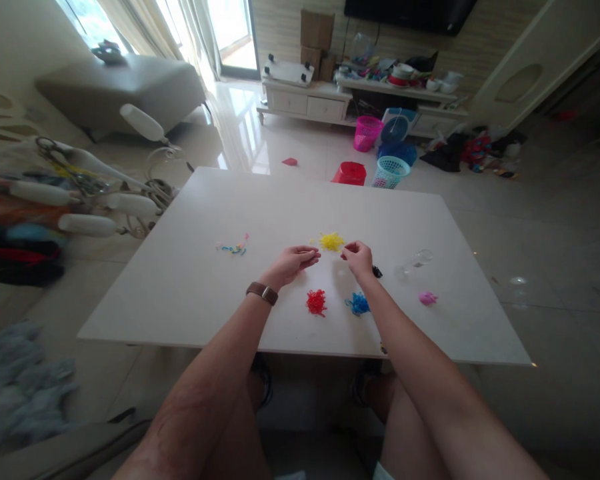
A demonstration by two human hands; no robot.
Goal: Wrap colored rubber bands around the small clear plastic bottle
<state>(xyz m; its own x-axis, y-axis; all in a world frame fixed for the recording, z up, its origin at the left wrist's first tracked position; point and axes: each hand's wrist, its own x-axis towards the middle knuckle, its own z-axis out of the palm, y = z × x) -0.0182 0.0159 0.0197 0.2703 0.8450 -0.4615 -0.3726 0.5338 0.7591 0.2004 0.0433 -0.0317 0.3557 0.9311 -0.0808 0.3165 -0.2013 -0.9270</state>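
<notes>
White table (pixel 260 203) | right hand (pixel 359 257) beside yellow pile (pixel 332 242) (left hand (pixel 291 261) near too)

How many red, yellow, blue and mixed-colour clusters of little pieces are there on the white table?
Red pile: 1
Yellow pile: 1
Blue pile: 1
Mixed-colour scatter: 1
Total: 4

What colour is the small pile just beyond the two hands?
The pile is yellow; the head view shows it.
</notes>
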